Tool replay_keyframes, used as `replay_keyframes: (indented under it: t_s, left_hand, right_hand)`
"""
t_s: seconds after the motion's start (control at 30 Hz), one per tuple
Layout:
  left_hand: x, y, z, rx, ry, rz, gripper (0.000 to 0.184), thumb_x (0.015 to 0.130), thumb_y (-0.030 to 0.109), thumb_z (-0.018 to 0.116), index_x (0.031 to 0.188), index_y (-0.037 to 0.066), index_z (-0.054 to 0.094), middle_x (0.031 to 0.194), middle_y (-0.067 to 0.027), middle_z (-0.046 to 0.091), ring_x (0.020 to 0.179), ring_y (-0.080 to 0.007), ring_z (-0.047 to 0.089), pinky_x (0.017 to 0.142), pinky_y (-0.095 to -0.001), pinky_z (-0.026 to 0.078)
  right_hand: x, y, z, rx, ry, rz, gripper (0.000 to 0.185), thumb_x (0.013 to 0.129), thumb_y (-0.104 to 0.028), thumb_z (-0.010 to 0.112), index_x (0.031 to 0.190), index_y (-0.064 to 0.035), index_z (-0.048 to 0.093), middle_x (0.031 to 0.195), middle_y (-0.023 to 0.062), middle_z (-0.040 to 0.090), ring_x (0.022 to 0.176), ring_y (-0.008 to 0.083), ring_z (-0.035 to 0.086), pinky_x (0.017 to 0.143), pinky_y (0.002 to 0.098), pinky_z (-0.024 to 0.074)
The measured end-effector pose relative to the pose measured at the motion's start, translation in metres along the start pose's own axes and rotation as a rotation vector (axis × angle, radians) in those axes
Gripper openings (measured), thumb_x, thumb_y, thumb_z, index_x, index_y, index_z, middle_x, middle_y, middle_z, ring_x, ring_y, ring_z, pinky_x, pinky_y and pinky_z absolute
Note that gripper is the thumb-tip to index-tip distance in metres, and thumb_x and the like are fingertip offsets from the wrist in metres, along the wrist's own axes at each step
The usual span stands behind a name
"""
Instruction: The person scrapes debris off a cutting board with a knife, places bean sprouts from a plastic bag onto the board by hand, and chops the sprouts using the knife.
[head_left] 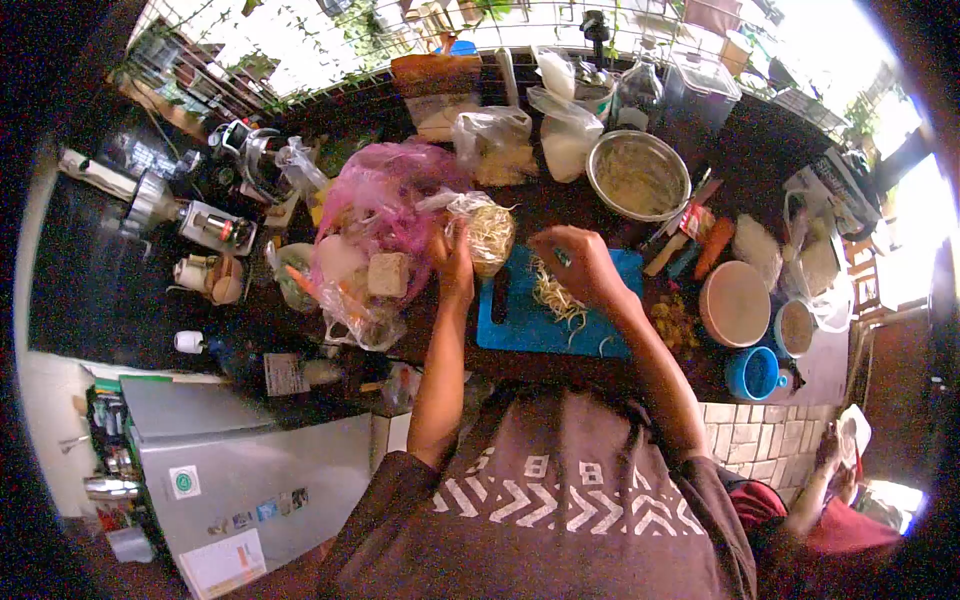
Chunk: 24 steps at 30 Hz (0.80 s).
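My left hand (453, 262) grips a clear plastic bag of bean sprouts (491, 236), held upright by the left end of a blue cutting board (610, 340). Over the board hovers my right hand (583, 262), its fingers curled together; what they hold, if anything, is hidden. Below it lies a loose pile of bean sprouts (556, 297), with a few strays nearer the board's front edge. Touching or close behind my left hand is a pink plastic bag (385, 185). A pale beige block (388, 274) rests in front of that bag.
A metal bowl (639, 176) stands behind the board. To the right are a carrot (714, 247), a pinkish bowl (735, 304) and a blue cup (755, 373). A stove (110, 260) is at far left, above a grey fridge (260, 480). Another person's hand (828, 450) holds something white at lower right.
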<state>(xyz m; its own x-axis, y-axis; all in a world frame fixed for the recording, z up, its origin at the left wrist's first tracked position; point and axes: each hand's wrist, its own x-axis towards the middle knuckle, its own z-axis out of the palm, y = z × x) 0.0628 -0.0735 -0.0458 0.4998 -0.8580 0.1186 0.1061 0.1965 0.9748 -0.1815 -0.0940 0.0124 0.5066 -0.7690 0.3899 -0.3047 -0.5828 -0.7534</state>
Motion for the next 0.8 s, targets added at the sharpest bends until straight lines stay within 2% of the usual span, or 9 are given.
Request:
replay_keyframes:
  t_s: [0.1, 0.13, 0.23, 0.33, 0.4, 0.43, 0.5, 0.6, 0.8]
  left_hand:
    - [-0.014, 0.006, -0.002, 0.095, 0.128, 0.024, 0.054, 0.104, 0.041, 0.067, 0.140, 0.001, 0.055, 0.144, -0.0129, 0.056, 0.133, -0.0258, 0.051, 0.114, -0.0415, 0.039]
    - [-0.016, 0.002, -0.002, 0.111, 0.190, 0.027, 0.057, 0.105, 0.042, 0.067, 0.142, 0.001, 0.054, 0.146, -0.0136, 0.054, 0.135, -0.0267, 0.049, 0.116, -0.0416, 0.037]
    - [-0.029, 0.019, -0.009, 0.295, 0.203, 0.019, 0.061, 0.105, 0.043, 0.064, 0.147, 0.001, 0.050, 0.150, -0.0155, 0.051, 0.140, -0.0292, 0.045, 0.120, -0.0425, 0.033]
    - [-0.040, 0.035, -0.019, 0.398, 0.165, 0.028, 0.063, 0.106, 0.043, 0.062, 0.152, 0.003, 0.047, 0.153, -0.0170, 0.048, 0.144, -0.0322, 0.042, 0.122, -0.0448, 0.030]
    - [-0.049, 0.047, -0.022, 0.406, 0.166, -0.049, 0.070, 0.106, 0.044, 0.060, 0.160, 0.003, 0.042, 0.167, -0.0210, 0.038, 0.156, -0.0378, 0.031, 0.129, -0.0487, 0.022]
    - [-0.051, 0.052, -0.019, 0.300, 0.191, 0.065, 0.055, 0.106, 0.039, 0.063, 0.146, 0.004, 0.050, 0.145, -0.0135, 0.052, 0.135, -0.0287, 0.046, 0.116, -0.0430, 0.034]
    - [-0.057, 0.063, -0.020, 0.197, 0.245, 0.172, 0.041, 0.105, 0.034, 0.066, 0.133, 0.005, 0.059, 0.123, -0.0060, 0.066, 0.115, -0.0196, 0.060, 0.102, -0.0373, 0.047]
    - [-0.063, 0.075, -0.031, 0.501, 0.263, 0.126, 0.037, 0.105, 0.031, 0.066, 0.131, 0.004, 0.061, 0.123, -0.0062, 0.066, 0.112, -0.0184, 0.061, 0.099, -0.0367, 0.049]
    - [-0.058, 0.084, -0.044, 0.293, 0.247, 0.111, 0.035, 0.101, 0.025, 0.072, 0.126, 0.003, 0.062, 0.117, -0.0064, 0.068, 0.108, -0.0175, 0.063, 0.097, -0.0355, 0.050]
  right_hand:
    - [0.040, -0.008, 0.019, 0.144, 0.118, 0.068, 0.025, 0.099, -0.008, 0.071, 0.123, -0.0013, 0.073, 0.101, 0.0167, 0.079, 0.090, 0.0229, 0.076, 0.082, 0.0377, 0.0596]
    - [0.052, -0.006, 0.028, 0.170, 0.103, 0.106, 0.026, 0.099, -0.010, 0.071, 0.124, -0.0014, 0.073, 0.106, 0.0149, 0.079, 0.096, 0.0165, 0.073, 0.086, 0.0344, 0.0580]
    - [0.077, -0.004, 0.051, 0.321, 0.022, 0.100, 0.029, 0.099, -0.012, 0.073, 0.126, -0.0021, 0.072, 0.109, 0.0133, 0.078, 0.100, 0.0163, 0.071, 0.089, 0.0334, 0.0569]
    - [0.089, -0.004, 0.063, 0.225, -0.149, 0.050, 0.034, 0.096, -0.016, 0.078, 0.127, -0.0024, 0.071, 0.107, 0.0108, 0.076, 0.097, 0.0164, 0.069, 0.087, 0.0323, 0.0562]
    - [0.091, -0.004, 0.071, 0.146, -0.247, 0.052, 0.035, 0.095, -0.017, 0.080, 0.126, -0.0019, 0.071, 0.105, 0.0104, 0.076, 0.094, 0.0163, 0.069, 0.084, 0.0320, 0.0560]
    - [0.092, -0.008, 0.075, 0.166, -0.218, 0.029, 0.031, 0.094, -0.015, 0.080, 0.121, -0.0015, 0.072, 0.103, 0.0099, 0.076, 0.090, 0.0157, 0.067, 0.081, 0.0317, 0.0552]
    - [0.094, -0.016, 0.079, 0.210, -0.158, -0.006, 0.024, 0.091, -0.013, 0.082, 0.111, -0.0007, 0.074, 0.099, 0.0089, 0.075, 0.082, 0.0145, 0.065, 0.075, 0.0312, 0.0535]
    - [0.098, -0.037, 0.080, 0.102, -0.089, -0.147, 0.020, 0.088, -0.008, 0.081, 0.106, -0.0020, 0.075, 0.095, 0.0083, 0.073, 0.074, 0.0146, 0.062, 0.071, 0.0300, 0.0523]
    - [0.097, -0.060, 0.078, 0.077, -0.038, -0.273, 0.016, 0.085, -0.003, 0.081, 0.100, -0.0028, 0.077, 0.098, 0.0097, 0.077, 0.084, 0.0229, 0.071, 0.076, 0.0342, 0.0558]
